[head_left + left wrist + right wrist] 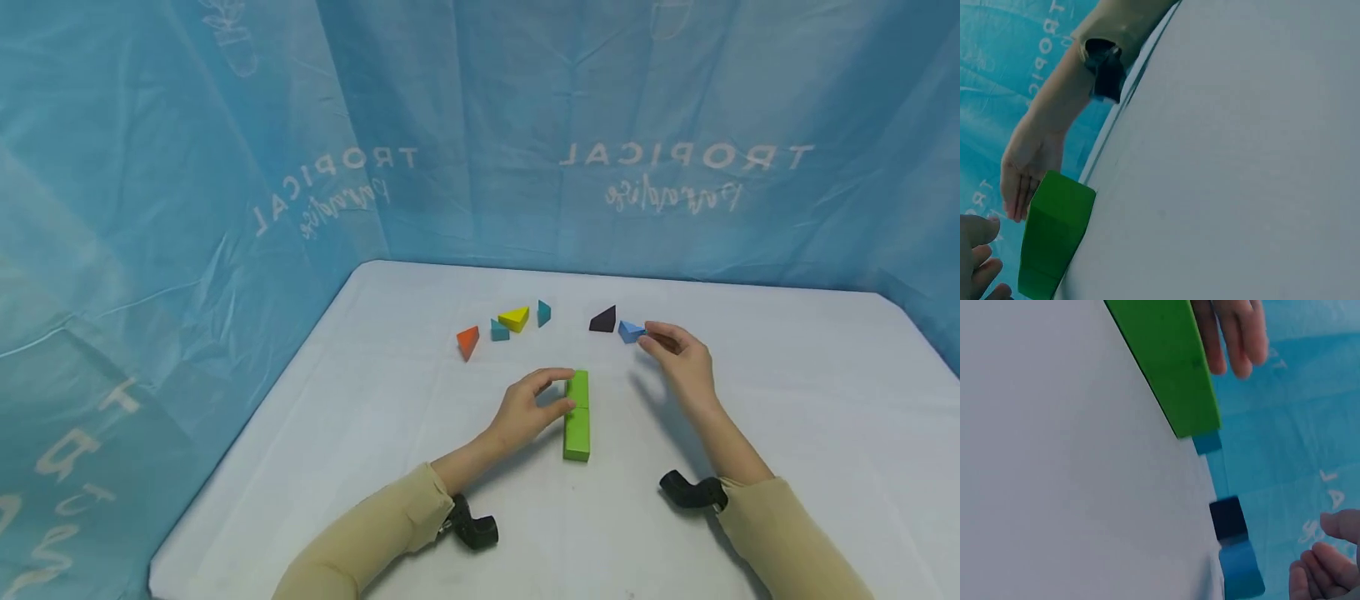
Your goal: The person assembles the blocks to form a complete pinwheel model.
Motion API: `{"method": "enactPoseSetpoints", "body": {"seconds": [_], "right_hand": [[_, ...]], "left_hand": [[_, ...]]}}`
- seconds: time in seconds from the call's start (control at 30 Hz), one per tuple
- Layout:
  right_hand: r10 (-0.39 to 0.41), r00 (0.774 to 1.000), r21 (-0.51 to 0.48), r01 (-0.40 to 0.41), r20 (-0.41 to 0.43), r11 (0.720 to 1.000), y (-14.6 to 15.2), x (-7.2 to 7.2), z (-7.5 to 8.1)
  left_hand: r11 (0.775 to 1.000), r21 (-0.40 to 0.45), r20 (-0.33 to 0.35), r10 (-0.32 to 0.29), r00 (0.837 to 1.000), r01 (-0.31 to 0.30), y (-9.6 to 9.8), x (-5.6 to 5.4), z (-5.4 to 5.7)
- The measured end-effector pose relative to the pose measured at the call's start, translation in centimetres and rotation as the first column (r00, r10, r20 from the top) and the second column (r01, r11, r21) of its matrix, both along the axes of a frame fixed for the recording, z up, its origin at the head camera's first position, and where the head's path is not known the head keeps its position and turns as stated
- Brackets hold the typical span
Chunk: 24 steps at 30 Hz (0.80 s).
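Note:
Two green rectangular blocks, a nearer one [577,435] and a farther one [577,388], lie end to end in a line on the white table. My left hand [521,412] is at their left side with thumb and fingers spread; in the left wrist view a gap shows between the left hand [980,259] and the green block [1054,228]. Farther back, my right hand [684,364] reaches beside a blue triangular block [631,332], fingertips close to its right end. The right wrist view has that hand [1329,569] loosely bent, apart from the blue block [1241,570].
A black triangular block [603,320] sits just left of the blue one. Farther left lie a yellow triangular block [514,318], two teal ones [543,313] [499,331] and an orange one [467,342]. A blue printed curtain [600,225] hangs behind the white table [300,467].

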State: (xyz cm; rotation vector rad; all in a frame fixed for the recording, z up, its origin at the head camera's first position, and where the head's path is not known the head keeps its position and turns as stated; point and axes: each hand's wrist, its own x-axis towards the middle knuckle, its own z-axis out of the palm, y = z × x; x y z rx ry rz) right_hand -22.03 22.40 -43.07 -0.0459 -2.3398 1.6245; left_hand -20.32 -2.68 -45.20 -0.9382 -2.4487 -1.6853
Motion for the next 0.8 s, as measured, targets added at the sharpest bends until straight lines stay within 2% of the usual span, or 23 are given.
{"method": "enactPoseSetpoints", "body": {"seconds": [0.1,0.2,0.4,0.57,0.8], "right_hand": [[-0.062,0.997,0.039,0.060,0.041,0.997,0.9,-0.7,-0.1],[-0.084,0.995,0.076,0.079,0.061,0.994,1.3,-1.4,-0.5],[-0.121,0.993,0.159,0.119,0.005,0.980,2.0,-2.6,-1.5],[-0.102,0.995,0.199,0.103,-0.016,0.975,2.2,-2.9,-2.1],[-0.039,0.990,0.329,0.082,-0.135,0.941,2.2,-3.4,-2.6]], "left_hand": [[0.999,-0.043,0.008,-0.023,1.000,0.024,0.4,0.0,-0.3],[0.996,-0.085,-0.024,-0.013,1.000,0.011,0.6,0.2,-0.5],[0.990,-0.139,-0.055,0.001,0.998,-0.009,0.9,0.3,-0.6],[0.991,-0.134,-0.044,0.003,0.999,-0.009,0.8,0.6,-0.6],[0.994,-0.112,-0.003,0.008,1.000,-0.008,0.5,1.1,-0.5]]}}
